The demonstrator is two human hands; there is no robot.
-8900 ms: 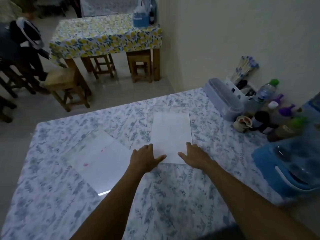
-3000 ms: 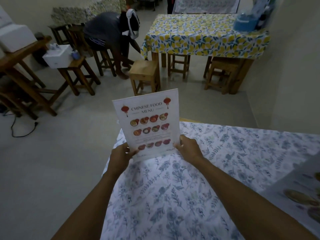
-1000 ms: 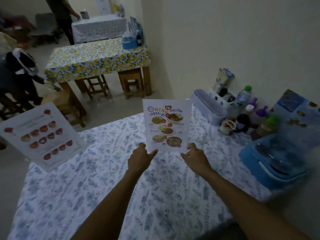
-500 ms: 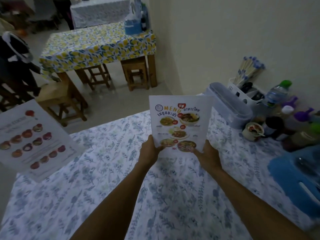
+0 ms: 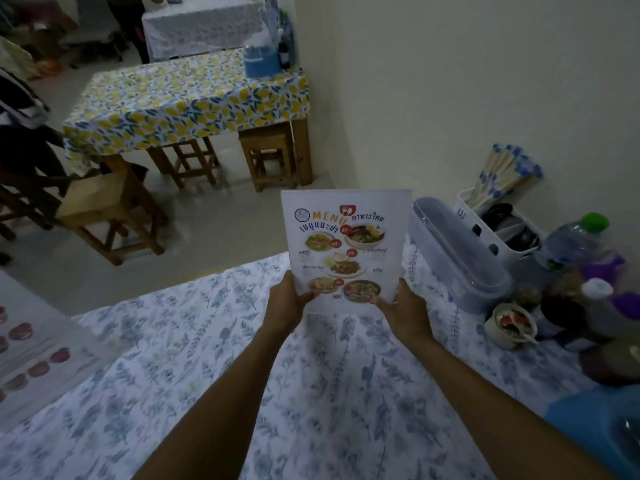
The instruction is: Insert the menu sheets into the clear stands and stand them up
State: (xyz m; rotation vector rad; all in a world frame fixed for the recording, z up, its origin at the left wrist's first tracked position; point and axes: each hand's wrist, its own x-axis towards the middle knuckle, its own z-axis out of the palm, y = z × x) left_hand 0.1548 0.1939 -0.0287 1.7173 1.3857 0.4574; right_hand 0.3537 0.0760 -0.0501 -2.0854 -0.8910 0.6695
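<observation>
Both arms reach forward over the blue floral tablecloth (image 5: 207, 358). The left hand (image 5: 285, 304) and right hand (image 5: 407, 311) each clamp a bottom corner of the upright white Thai-food menu stand (image 5: 346, 244). A grey lidded plastic box (image 5: 457, 261) sits just right; another red-dotted menu stand (image 5: 31, 355) stands far left.

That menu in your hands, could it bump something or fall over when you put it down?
It might. The menu is held upright by its bottom corners only, in the left hand and right hand, so it could tip once released. Close on its right are a long clear box and a small cup; swinging that way could knock the cup over.
</observation>
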